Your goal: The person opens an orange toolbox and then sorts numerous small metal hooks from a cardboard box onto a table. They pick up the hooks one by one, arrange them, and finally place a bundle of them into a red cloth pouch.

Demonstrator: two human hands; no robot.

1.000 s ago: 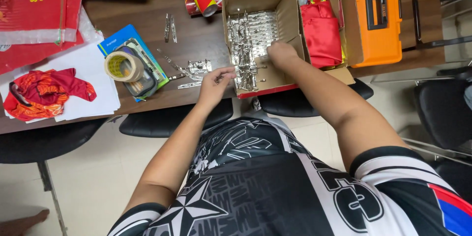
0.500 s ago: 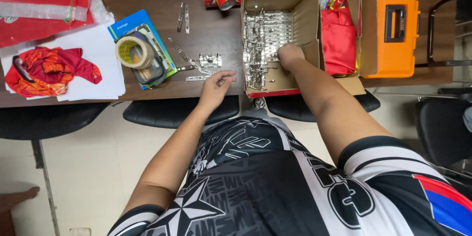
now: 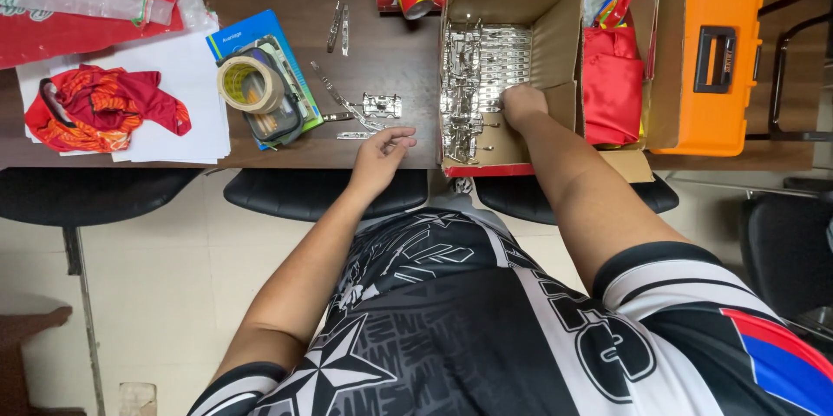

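Head view, items listed left to right along the dark wooden table (image 3: 382, 43).

1. Crumpled red and orange cloth (image 3: 95, 108), lying on white sheets of paper (image 3: 173, 125) at the table's left end.
2. Roll of tape (image 3: 250, 85), resting on a blue booklet (image 3: 286, 52) and a clear pouch.
3. Loose metal clips (image 3: 360, 112), a few scattered on bare wood, some lying slantwise, 2 more set upright-looking farther back near the table's far edge.
4. Left hand (image 3: 382, 151), resting at the near table edge just beside the loose metal clips; fingers loosely curled, and whether it pinches a clip cannot be told.
5. Cardboard box (image 3: 564, 43), open-topped, its long axis running from the near table edge away from the person. Inside, the pile of clips (image 3: 473, 86) lies mostly crosswise, long axes pointing left to right, stacked in rows along the box's left side.
6. Right hand (image 3: 523, 105), inside the cardboard box, fingers bent down onto the pile of clips; appears to be closing on some, though the grasp itself is hidden.
7. Red fabric (image 3: 612, 91) in a second carton; orange toolbox (image 3: 716, 60) at far right.

Handling note, as a judgement: pick 1 clip by its ends, lifting along its long axis so neighbours do not snag and tangle; steady the box with the free hand.
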